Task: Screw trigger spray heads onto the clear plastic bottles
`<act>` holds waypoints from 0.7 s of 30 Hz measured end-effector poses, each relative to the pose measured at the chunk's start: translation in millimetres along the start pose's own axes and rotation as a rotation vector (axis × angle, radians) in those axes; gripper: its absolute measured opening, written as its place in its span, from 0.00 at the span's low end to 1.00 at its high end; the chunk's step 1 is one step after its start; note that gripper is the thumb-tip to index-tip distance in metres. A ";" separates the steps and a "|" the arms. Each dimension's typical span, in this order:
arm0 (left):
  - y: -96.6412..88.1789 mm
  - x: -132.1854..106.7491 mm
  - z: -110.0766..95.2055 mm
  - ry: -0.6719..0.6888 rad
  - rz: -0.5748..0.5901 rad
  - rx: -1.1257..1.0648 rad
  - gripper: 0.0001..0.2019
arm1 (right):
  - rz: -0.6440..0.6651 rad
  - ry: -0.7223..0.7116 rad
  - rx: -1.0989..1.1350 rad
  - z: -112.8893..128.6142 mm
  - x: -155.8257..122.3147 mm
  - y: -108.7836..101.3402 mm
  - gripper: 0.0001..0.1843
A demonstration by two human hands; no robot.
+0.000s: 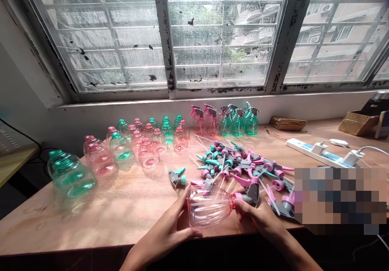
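Observation:
My left hand [170, 230] wraps around the base of a clear pink spray bottle [209, 208] lying on its side near the table's front edge. At the bottle's neck, my right hand [258, 218] grips a grey and pink trigger sprayer head [251, 196]. Just behind the bottle lies a pile of loose pink and teal sprayer heads [243, 161]. One teal sprayer head [178, 177] lies apart, left of the pile.
Several empty pink and green bottles [142, 141] stand at the left and middle of the wooden table [121, 210]. Several finished bottles with sprayers [226, 121] stand by the window wall. A white power strip [322, 153] with plugs lies at the right.

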State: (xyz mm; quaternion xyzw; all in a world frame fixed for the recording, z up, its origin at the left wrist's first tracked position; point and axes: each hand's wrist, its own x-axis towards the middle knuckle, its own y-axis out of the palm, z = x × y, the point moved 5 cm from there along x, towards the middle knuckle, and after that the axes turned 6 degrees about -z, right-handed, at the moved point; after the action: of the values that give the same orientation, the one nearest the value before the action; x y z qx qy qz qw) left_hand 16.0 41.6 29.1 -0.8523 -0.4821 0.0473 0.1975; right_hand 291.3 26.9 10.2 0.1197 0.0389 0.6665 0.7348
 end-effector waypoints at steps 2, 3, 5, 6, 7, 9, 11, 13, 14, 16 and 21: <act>0.2 0.7 0.5 0.024 0.007 -0.005 0.52 | 0.014 -0.004 -0.019 0.8 0.2 0.7 0.23; 0.4 0.9 0.5 0.034 0.006 -0.004 0.51 | 0.020 -0.005 -0.030 1.0 0.2 1.0 0.23; 1.1 0.8 0.1 0.040 -0.001 0.001 0.50 | 0.024 -0.003 -0.046 1.3 0.3 1.1 0.23; 1.4 0.7 -0.3 0.040 -0.005 0.007 0.50 | 0.023 -0.001 -0.051 1.3 0.2 1.0 0.23; 1.5 0.5 -0.7 0.040 -0.011 0.018 0.50 | 0.022 0.003 -0.053 1.2 0.2 0.9 0.23; 1.0 0.4 -2.0 0.049 -0.026 0.057 0.51 | 0.028 0.003 -0.052 1.3 0.3 1.1 0.23; -0.3 0.5 -3.6 0.061 -0.038 0.112 0.53 | 0.034 0.000 -0.048 1.5 0.4 1.6 0.24; -1.4 0.3 -5.1 0.061 -0.036 0.153 0.52 | 0.031 0.001 -0.046 1.9 0.6 2.0 0.24; -1.6 0.0 -5.7 0.057 -0.031 0.161 0.51 | 0.029 0.002 -0.045 2.3 0.6 2.3 0.24; -2.5 -0.9 -6.5 0.047 -0.036 0.150 0.49 | 0.026 0.010 -0.041 3.1 0.6 3.1 0.25; -3.5 -0.9 -0.6 0.028 -0.065 0.071 0.49 | 0.021 0.036 -0.021 4.0 -0.1 4.2 0.25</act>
State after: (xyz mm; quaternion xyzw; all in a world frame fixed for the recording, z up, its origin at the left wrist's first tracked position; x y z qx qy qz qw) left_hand 12.9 42.2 30.9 -0.8292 -0.5048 0.0459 0.2356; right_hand 288.1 26.6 15.0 0.1004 0.0436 0.6767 0.7280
